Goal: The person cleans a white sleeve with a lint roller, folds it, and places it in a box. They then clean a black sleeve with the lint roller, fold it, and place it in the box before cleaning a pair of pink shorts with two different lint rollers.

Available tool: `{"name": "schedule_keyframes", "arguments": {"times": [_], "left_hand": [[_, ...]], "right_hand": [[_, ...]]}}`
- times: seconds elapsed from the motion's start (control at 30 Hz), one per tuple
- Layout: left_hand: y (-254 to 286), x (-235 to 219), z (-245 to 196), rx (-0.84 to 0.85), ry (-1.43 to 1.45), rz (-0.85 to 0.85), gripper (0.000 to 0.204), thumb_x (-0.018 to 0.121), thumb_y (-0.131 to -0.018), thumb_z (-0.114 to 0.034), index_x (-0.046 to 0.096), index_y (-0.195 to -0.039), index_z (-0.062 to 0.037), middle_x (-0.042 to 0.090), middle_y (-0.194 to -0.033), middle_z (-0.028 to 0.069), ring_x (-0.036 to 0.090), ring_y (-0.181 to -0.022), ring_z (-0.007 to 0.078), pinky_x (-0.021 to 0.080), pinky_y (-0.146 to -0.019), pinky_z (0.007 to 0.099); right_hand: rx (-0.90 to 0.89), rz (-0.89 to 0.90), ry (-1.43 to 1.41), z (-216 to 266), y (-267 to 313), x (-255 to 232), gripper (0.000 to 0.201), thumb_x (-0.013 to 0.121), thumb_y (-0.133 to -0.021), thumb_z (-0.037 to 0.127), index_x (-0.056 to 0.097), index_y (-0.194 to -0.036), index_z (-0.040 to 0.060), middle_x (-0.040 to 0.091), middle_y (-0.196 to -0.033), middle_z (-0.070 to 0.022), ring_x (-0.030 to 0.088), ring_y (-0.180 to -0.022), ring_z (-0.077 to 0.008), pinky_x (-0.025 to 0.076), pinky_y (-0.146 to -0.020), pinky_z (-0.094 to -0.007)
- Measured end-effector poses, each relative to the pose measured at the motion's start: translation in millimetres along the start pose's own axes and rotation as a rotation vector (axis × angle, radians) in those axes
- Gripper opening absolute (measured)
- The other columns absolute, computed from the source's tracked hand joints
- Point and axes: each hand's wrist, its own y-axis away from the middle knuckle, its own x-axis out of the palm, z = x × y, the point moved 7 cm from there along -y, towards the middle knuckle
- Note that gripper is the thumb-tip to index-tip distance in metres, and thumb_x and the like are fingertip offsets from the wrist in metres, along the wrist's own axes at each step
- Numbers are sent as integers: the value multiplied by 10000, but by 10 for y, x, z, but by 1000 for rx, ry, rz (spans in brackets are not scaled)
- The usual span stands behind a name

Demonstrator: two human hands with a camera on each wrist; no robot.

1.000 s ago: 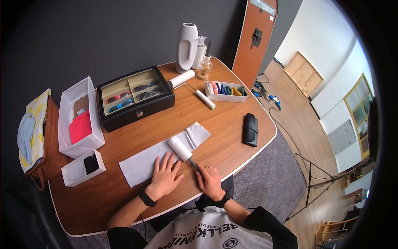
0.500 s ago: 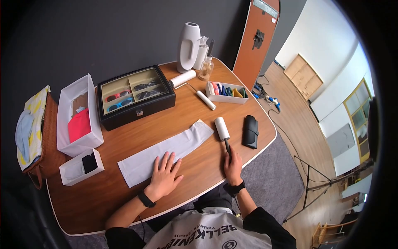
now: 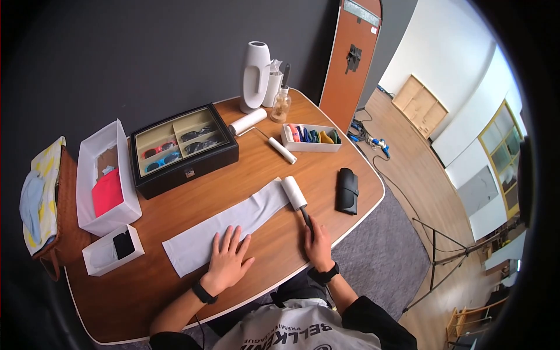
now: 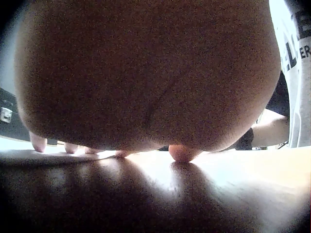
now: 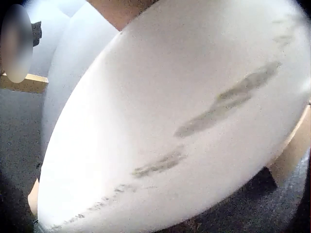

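A long, light grey cloth [image 3: 204,236], shaped like an arm sleeve, lies slantwise across the front of the wooden table [image 3: 245,172]. My left hand [image 3: 226,263] rests flat near its lower edge, fingers spread over the fabric. From low down, the left wrist view shows the palm and fingertips [image 4: 39,142] against the surface. My right hand [image 3: 318,245] grips the dark handle of a lint roller [image 3: 293,192]. The roller's white head overlaps the cloth's far right end in the head view. A large pale shape fills the right wrist view and hides the roller there.
A black sunglasses case box [image 3: 185,153] stands behind the cloth, with white boxes [image 3: 111,175] and a woven basket [image 3: 67,198] to its left. Further right are a black glasses pouch [image 3: 347,191], a box of folded colourful cloths [image 3: 312,140] and another roller [image 3: 282,150].
The lint roller swung right, off the cloth's middle onto the table, then came back left to the cloth's far end. That end was creased and now lies flatter. The left hand stayed on the cloth.
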Motion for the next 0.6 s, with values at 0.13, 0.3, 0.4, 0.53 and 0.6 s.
{"name": "schedule_keyframes", "arguments": {"times": [0.13,0.3,0.4,0.53,0.6], "left_hand": [[7,11,-1,-5,-1,-4,666,582,-1028,-479,510,-1551,-72,350,-1659,256,294,-1548,432,212,-1226,653],[9,13,5,-4,-15,1,671,576,-1028,-486,508,-1554,-75,354,-1658,253,290,-1552,427,205,-1229,653],[13,28,3,0,-9,-1,673,574,-1028,-488,505,-1556,-77,351,-1661,250,289,-1553,426,194,-1228,664],[13,37,3,-12,-2,9,674,573,-1028,-489,499,-1562,-83,345,-1666,247,283,-1557,425,181,-1222,688],[17,42,16,-20,9,9,675,573,-1028,-489,497,-1564,-85,342,-1668,246,280,-1558,425,179,-1219,696]], "right_hand": [[53,-25,38,-169,3,-20,413,661,-967,60,621,-1377,28,642,-877,-229,608,-803,-402,480,-706,-500],[-11,-26,-6,25,33,-36,428,663,-965,57,610,-1386,6,639,-880,-220,600,-799,-387,481,-715,-481],[-110,13,-78,276,55,53,445,673,-949,40,603,-1385,-13,632,-864,-217,586,-793,-382,488,-729,-478],[-113,46,-82,332,45,156,440,674,-943,42,606,-1375,-7,634,-848,-225,596,-793,-396,495,-724,-488],[-86,35,-42,256,53,144,423,669,-950,55,611,-1365,-4,637,-841,-229,609,-787,-410,497,-713,-498]]}}
